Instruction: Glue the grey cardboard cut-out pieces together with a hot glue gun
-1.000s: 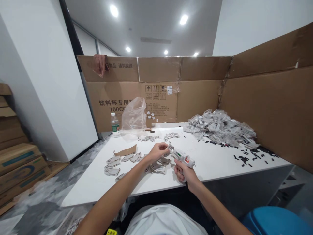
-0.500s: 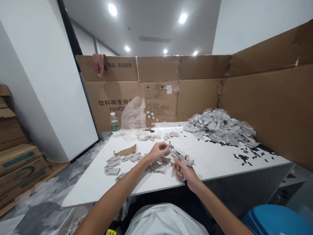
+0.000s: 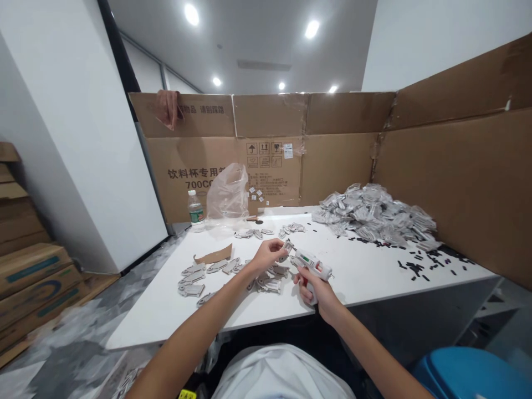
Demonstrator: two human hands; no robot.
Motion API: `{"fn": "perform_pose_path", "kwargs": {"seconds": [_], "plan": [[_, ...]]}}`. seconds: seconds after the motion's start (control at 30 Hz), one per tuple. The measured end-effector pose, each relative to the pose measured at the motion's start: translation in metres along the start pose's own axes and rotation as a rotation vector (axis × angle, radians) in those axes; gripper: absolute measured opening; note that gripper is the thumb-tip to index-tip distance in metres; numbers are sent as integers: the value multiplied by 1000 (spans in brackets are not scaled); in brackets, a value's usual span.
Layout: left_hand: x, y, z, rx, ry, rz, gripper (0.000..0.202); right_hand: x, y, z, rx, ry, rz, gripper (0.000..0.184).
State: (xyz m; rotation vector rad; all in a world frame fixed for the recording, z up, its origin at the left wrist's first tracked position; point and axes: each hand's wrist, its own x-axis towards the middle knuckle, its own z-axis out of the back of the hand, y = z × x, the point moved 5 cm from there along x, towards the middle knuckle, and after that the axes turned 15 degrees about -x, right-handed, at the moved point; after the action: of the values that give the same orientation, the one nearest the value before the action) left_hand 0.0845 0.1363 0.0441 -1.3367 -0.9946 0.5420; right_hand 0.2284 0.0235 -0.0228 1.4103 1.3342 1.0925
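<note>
My left hand (image 3: 269, 255) pinches a small grey plastic part (image 3: 286, 249) between thumb and fingertips, above the white table. My right hand (image 3: 313, 288) is wrapped around the handle of a white pistol-grip electric screwdriver (image 3: 313, 264) with green and red-orange details. Its thin front shaft points at the part; whether the tip touches it I cannot tell. Beneath and left of my left hand lie several more grey parts (image 3: 269, 284), partly hidden by my forearm. Another group of grey parts (image 3: 191, 280) spreads further left.
Bagged parts (image 3: 374, 213) form a heap at the back right, with small black pieces (image 3: 415, 269) scattered before it. A plastic bag (image 3: 228, 194) and a water bottle (image 3: 195, 209) stand at the back left. Cardboard walls (image 3: 341, 166) border the table (image 3: 153, 316); a cardboard scrap (image 3: 214, 255) lies left.
The screwdriver has drawn slightly back to the right from the part, so its thin shaft now shows between them. My left hand has barely moved.
</note>
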Motion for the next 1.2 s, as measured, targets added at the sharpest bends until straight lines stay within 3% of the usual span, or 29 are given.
{"fn": "perform_pose_path", "kwargs": {"seconds": [0.4, 0.57, 0.67, 1.0, 1.2], "plan": [[6, 11, 11, 22, -148, 9, 29, 2, -3, 1, -42, 31, 12, 55], [6, 14, 13, 16, -178, 29, 41, 1, -4, 3, -64, 11, 25, 53], [5, 13, 13, 10, -173, 48, 46, 0, -4, 2, -86, 9, 21, 54], [4, 13, 11, 24, -89, -6, 34, -3, -1, -2, -144, 41, 64, 50], [5, 18, 13, 6, -88, -4, 40, -1, -4, -1, -164, 46, 67, 48]]}}
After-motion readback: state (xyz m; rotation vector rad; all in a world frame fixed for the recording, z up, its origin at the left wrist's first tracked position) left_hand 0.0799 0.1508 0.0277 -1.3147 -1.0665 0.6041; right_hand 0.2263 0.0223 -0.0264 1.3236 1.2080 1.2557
